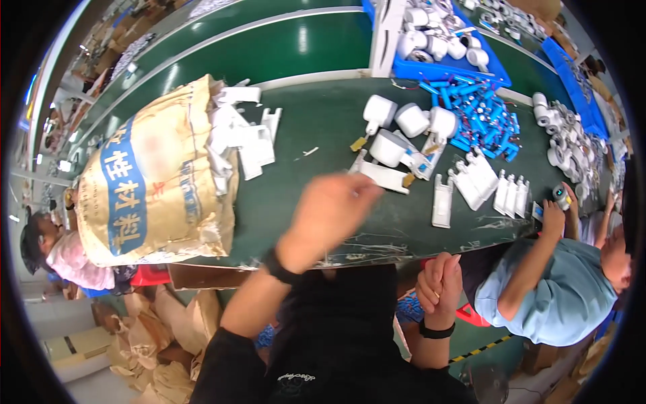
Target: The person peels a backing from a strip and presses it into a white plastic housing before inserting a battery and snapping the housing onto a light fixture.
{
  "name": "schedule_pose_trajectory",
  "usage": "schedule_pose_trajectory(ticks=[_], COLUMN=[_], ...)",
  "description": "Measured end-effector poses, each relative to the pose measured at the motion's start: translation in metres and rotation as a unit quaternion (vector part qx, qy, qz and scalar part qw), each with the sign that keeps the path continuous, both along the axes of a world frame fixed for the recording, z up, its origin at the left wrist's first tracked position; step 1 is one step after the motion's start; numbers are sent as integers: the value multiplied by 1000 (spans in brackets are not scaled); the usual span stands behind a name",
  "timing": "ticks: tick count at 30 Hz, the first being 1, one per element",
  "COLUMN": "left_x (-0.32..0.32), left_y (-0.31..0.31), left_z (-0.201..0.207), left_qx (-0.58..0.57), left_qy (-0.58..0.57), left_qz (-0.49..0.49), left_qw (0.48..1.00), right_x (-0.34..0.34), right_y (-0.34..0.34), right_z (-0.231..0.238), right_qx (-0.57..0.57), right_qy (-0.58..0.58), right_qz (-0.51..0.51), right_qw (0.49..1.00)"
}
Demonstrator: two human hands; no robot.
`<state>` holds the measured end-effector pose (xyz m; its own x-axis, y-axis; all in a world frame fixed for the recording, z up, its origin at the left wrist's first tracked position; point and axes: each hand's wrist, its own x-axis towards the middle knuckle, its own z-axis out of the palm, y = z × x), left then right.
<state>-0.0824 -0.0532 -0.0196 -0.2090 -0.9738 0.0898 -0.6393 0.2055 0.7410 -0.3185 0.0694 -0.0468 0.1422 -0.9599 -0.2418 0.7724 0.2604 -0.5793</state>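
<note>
My left hand (pixel 333 210) reaches over the green table, back upward. It is smeared by motion, and whether its fingers hold anything does not show. Just beyond its fingertips lies a white plastic bracket (pixel 385 176) with a brown piece at its end. Behind this sit several white round-headed housings (pixel 388 148), some with flat white stems attached. My right hand (pixel 439 281) is raised at the table's front edge, fingers curled together, with nothing visible in them. To the right of the bracket lie a single white plastic part (pixel 442 200) and a stack of similar white parts (pixel 476 179).
A big paper sack (pixel 158 175) spills white plastic pieces (pixel 245 141) at the left. Blue cylindrical cells (pixel 479 118) are heaped at the back right, before a blue tray (pixel 498 71) of white housings. A person in a light blue shirt (pixel 555 286) works at the right.
</note>
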Motion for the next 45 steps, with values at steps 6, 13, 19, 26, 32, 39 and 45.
schedule_pose_trajectory(ticks=[6,13,19,26,32,39,45], left_x=[185,181,144,113,109,109,97], left_y=[-55,-24,62,78,77,78,74], left_z=[-7,27,34,13,3,4,6], left_qx=[-212,-184,172,214,240,254,296], left_qy=[-359,-285,535,617,587,575,567], left_qz=[69,83,78,51,64,63,38], left_qw=[906,937,824,755,770,775,768], right_x=[49,93,147,156,155,160,144], right_y=[-17,-36,-72,-73,-67,-67,-64], right_z=[-9,13,48,47,43,31,35], right_qx=[-54,-110,-416,-531,-540,-520,-433], right_qy=[14,241,528,598,623,595,601], right_qz=[116,143,5,-22,-33,-29,-31], right_qw=[992,953,740,599,564,612,671])
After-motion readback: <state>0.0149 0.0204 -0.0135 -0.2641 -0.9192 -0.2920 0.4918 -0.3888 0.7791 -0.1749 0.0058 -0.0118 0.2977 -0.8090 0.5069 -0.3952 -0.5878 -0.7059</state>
